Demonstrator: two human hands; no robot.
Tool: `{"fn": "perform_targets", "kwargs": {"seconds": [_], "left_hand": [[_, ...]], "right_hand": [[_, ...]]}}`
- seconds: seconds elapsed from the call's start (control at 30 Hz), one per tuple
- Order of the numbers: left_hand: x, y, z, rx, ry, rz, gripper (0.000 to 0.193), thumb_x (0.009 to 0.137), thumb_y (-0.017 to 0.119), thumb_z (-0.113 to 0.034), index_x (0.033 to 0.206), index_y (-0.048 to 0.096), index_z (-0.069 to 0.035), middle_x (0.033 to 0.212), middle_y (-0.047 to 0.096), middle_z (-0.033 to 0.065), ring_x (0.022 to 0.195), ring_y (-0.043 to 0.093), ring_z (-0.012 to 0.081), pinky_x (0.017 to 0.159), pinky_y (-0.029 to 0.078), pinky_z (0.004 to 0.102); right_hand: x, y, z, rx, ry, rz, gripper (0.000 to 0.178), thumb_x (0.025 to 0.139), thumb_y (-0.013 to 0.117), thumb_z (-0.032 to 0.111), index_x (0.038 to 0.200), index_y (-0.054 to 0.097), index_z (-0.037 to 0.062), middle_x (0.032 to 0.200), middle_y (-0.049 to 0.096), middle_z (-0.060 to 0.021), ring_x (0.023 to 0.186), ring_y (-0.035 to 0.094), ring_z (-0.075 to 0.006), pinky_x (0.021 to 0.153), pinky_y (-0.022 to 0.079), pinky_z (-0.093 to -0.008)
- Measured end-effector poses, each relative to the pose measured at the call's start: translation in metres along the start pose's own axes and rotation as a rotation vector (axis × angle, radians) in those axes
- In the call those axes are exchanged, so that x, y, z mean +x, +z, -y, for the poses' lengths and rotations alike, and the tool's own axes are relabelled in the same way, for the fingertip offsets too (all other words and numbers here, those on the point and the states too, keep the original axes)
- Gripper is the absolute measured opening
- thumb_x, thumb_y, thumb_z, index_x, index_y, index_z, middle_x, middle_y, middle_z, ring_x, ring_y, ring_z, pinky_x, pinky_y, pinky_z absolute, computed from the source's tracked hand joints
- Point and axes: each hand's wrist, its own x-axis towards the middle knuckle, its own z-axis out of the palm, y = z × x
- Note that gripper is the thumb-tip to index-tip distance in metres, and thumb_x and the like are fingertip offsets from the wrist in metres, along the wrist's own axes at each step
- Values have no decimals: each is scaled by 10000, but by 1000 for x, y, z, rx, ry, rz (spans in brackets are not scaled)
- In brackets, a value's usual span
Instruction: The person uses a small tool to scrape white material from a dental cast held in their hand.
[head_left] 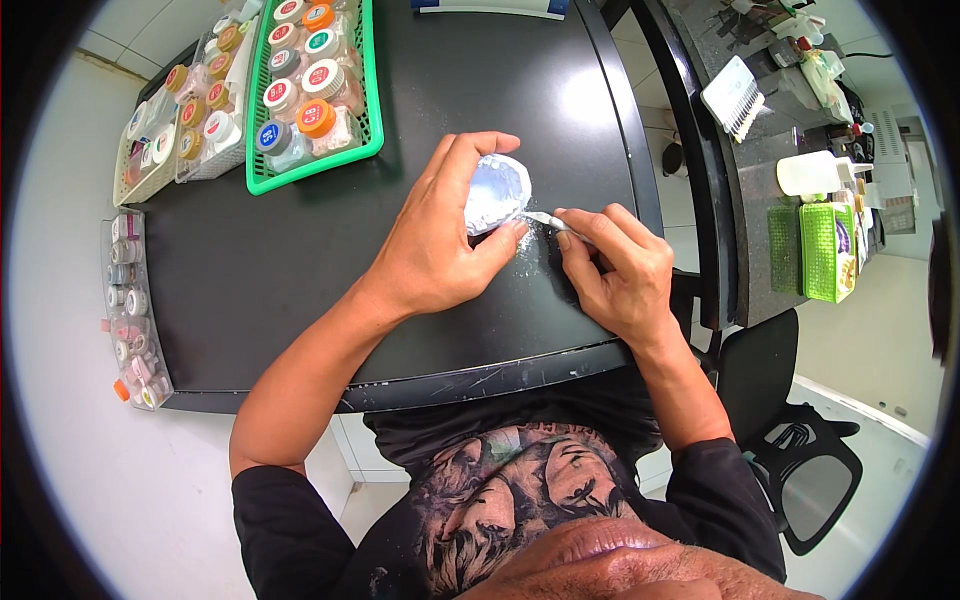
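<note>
My left hand [432, 240] curves around a pale blue-white plaster cast [499, 188], with the fingers along its far side and the thumb at its near edge. The cast is rounded, with an uneven rim. In my right hand [622, 268] is a small metal carving knife [542, 218], pinched between thumb and fingers. The blade's tip meets the cast's near right edge, close to my left thumb. White plaster crumbs [527, 250] lie scattered on the black table [250, 310] below the blade. Most of the knife's handle is hidden by my right hand.
A green basket [371, 105] of lidded jars stands at the far left, beside paler baskets [150, 190] of jars. A clear rack [128, 310] of small containers lines the left edge. Rightward are a dark counter [735, 200] with a squeeze bottle [806, 174], and a black chair [765, 370].
</note>
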Motion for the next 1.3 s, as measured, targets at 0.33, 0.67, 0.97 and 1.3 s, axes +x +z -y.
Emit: {"fn": "perform_targets", "kwargs": {"seconds": [0.33,0.67,0.97,1.3], "left_hand": [[-1,-4,-1,-42,36,64,730,1005,783,43,1686,542,-61,1331,657,73,1176,662,151,1058,547,325],[2,-1,-1,-452,-99,50,776,1040,846,79,1712,480,-47,1307,661,49,1202,672,108,1062,561,292],[0,4,3,-429,-154,64,892,1016,897,49,1749,407,-84,1227,637,23,1124,656,100,1013,568,302],[-3,10,9,-605,-135,79,845,1032,818,58,1757,404,-67,1296,618,50,1215,641,126,1051,563,324]], "right_hand": [[5,-6,4,20,19,-25,192,990,851,-29,1179,837,1,876,725,-90,638,728,-211,584,558,-363],[5,-8,2,37,-10,-82,146,1036,836,-12,1182,828,-20,869,733,-95,595,665,-183,563,533,-346],[3,-5,1,32,-29,-39,121,1022,849,4,1140,820,-1,900,766,-98,621,737,-240,567,569,-375],[3,-5,2,33,-34,-10,127,1011,851,1,1133,815,-2,890,755,-99,621,732,-246,573,567,-374]]}}
